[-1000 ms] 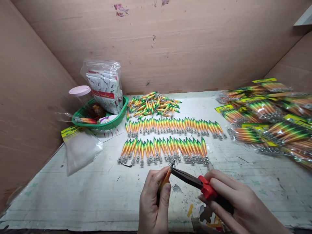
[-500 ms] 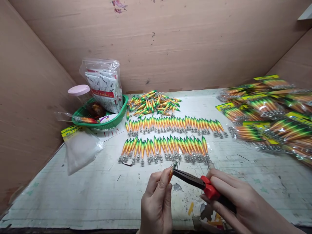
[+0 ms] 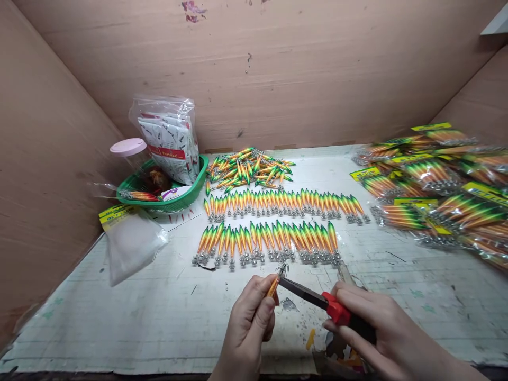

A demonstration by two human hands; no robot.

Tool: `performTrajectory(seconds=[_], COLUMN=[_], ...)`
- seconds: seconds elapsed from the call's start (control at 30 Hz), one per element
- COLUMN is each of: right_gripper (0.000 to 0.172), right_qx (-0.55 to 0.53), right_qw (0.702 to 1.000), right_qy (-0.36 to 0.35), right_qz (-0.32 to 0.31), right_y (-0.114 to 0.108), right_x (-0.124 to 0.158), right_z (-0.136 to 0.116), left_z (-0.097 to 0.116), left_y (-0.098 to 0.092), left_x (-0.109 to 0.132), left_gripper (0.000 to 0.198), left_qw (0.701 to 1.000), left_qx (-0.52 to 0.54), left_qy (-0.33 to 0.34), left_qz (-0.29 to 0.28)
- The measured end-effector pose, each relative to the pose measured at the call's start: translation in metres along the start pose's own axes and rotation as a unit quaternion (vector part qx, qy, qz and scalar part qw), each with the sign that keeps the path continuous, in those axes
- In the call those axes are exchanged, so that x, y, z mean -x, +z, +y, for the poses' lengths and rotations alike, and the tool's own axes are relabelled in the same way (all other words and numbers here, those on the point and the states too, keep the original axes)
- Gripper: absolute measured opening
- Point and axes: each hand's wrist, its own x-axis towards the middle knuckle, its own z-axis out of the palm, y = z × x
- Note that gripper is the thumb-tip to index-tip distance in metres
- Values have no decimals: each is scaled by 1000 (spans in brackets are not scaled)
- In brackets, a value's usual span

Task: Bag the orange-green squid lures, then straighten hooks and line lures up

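Between the thumb and fingers of my left hand [image 3: 252, 317] is an orange squid jig [image 3: 273, 287], its crown of metal hooks pointing up and away. My right hand [image 3: 377, 323] grips a pair of long-nose pliers [image 3: 305, 292] by red and black handles. The jaws' tip is at the base of the hooks; whether it pinches the metal I cannot tell. Just beyond lies a front row of green-to-orange jigs [image 3: 273, 238], hooks toward me. A second row [image 3: 278, 202] runs behind it, with a loose heap of jigs [image 3: 250, 169] farther back.
On the left stands a green basket [image 3: 178, 202] with a clear bag of packets [image 3: 170, 143] and a pink-lidded jar [image 3: 127, 147]. Empty plastic bags with yellow headers [image 3: 135, 243] lie before it. Bagged jigs [image 3: 432, 185] are piled at right. Cardboard walls [image 3: 297, 74] enclose the table.
The left hand has shifted slightly and rolled, showing more of the jig's orange body. The right hand and pliers have moved a little to the left, jaws still at the hook end.
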Motion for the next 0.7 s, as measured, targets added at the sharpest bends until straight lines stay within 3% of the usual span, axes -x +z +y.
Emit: performTrajectory(seconds=[0.1, 0.17, 0.27, 0.33, 0.43, 0.53, 0.63, 0.7], right_gripper=[16, 14, 5, 4, 5, 9, 16, 9], right_qx=[-10, 9, 108, 180, 230, 242, 226, 223], right_qw=[1000, 1000, 992, 978, 960, 941, 917, 900], right_qy=[16, 1, -56, -71, -76, -107, -135, -123], right_qz=[-18, -25, 18, 73, 142, 210, 299, 354], right_y=[-2, 3, 28, 57, 105, 143, 171, 191], right_x=[-1, -1, -5, -9, -20, -33, -44, -51], right_z=[2, 4, 4, 3, 1, 2, 11, 21], left_z=[2, 9, 33, 51, 63, 46, 14, -4], left_y=[-10, -22, -38, -38, -13, 37, 91, 118], left_x=[-3, -8, -25, -43, -84, -132, -173, -192], left_gripper=[34, 33, 27, 21, 16, 20, 18, 14], left_qw=[993, 995, 995, 965, 865, 724, 592, 555], left_qx=[87, 72, -92, -241, -414, -523, -607, -614], left_qy=[-78, -63, 25, 102, 272, 399, 417, 423], left_qz=[-12, 9, 30, 2, -82, -205, -326, -369])
